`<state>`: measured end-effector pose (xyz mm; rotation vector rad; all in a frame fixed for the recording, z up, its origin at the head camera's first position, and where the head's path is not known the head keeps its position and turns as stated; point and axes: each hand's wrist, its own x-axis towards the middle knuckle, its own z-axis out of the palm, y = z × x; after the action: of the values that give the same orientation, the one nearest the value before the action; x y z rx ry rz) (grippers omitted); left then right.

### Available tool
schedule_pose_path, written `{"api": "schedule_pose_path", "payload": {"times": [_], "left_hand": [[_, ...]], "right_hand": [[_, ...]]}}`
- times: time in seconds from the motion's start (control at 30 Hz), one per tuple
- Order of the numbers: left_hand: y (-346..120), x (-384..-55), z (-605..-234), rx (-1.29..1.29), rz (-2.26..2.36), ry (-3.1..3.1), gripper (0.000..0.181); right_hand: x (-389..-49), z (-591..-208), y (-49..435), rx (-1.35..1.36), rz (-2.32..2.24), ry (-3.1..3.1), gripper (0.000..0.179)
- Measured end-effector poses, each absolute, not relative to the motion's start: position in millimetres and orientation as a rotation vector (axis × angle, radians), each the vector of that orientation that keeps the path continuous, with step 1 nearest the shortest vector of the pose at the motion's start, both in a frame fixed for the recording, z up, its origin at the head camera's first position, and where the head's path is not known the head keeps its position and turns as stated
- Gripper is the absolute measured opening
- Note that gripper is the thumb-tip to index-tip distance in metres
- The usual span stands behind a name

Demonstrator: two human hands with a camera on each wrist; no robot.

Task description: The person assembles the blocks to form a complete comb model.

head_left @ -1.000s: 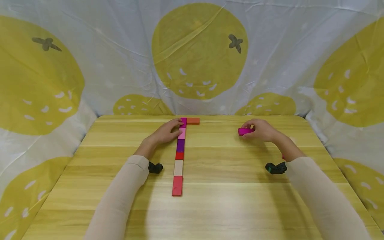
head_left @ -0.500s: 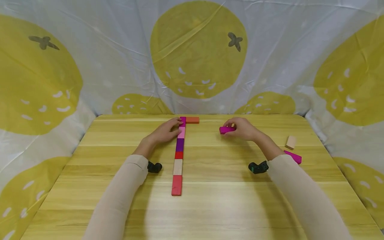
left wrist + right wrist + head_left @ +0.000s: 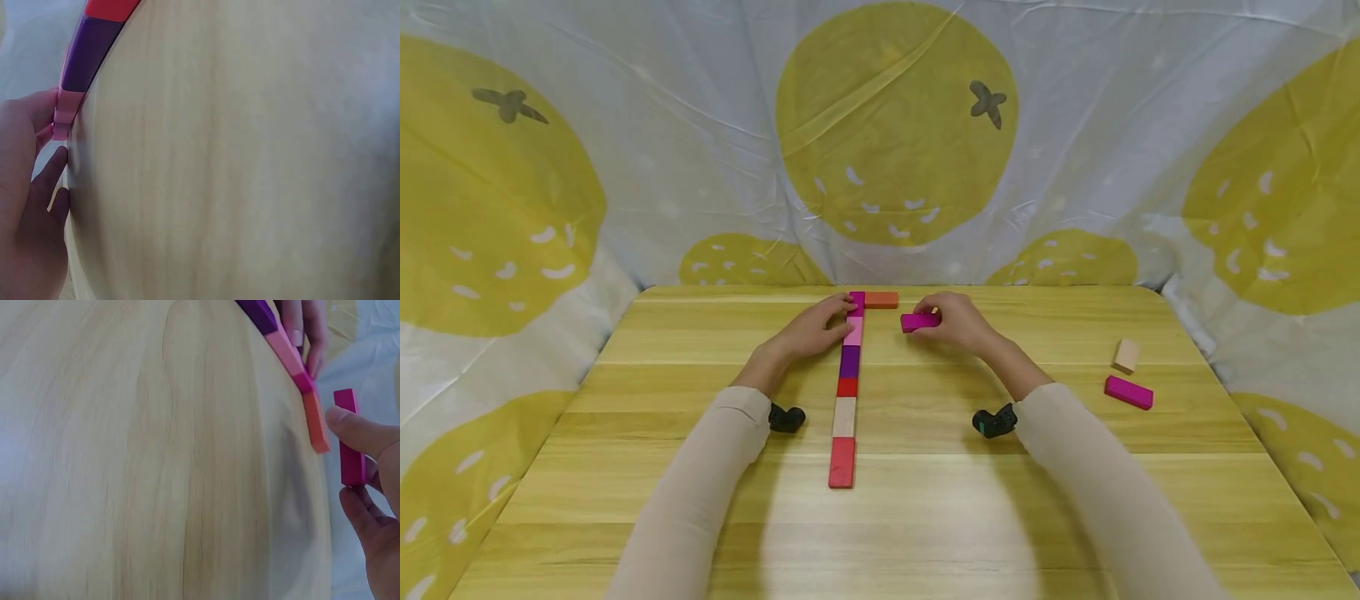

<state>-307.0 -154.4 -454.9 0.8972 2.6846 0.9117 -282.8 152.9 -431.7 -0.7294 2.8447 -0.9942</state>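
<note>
Wrinkled cloth [image 3: 700,142] printed with yellow fruit is hanging behind the pale wooden table [image 3: 940,525] I am watching remotely. Leftmost, the left hand [image 3: 812,330] is resting relaxed fingertips on the magenta block [image 3: 859,306] and pink block [image 3: 856,334] at the far end of a row [image 3: 847,387], touching rather than grasping them. That row is running toward me through a purple block [image 3: 850,362], red block [image 3: 847,387], beige block [image 3: 844,417] and pinkish-red block [image 3: 842,463]. Against its far end, on the right, an orange block [image 3: 882,300] is lying crosswise. Just right of that and slightly nearer, a magenta bar [image 3: 913,323] is sitting between the curled thumb and fingers of the right hand [image 3: 958,322], pinched and seemingly lifted above the tabletop. I am judging it light, stiff and hard to break, perhaps slightly slippery on its smooth faces, so I am favouring a grasp across the long sides, near the middle. It is looking straight-edged, rectangular and evenly coloured. Farther right, another beige piece [image 3: 1125,356] is lying just beyond a spare magenta piece [image 3: 1129,392], both untouched.
</note>
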Motion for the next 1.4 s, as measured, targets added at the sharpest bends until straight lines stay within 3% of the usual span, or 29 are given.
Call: {"api": "schedule_pose_path", "payload": {"times": [1.4], "left_hand": [[-157, -307, -457, 0.871, 0.903, 2.693, 0.048]], "right_hand": [[-288, -458, 78, -0.531, -0.962, 2.965, 0.034]]}}
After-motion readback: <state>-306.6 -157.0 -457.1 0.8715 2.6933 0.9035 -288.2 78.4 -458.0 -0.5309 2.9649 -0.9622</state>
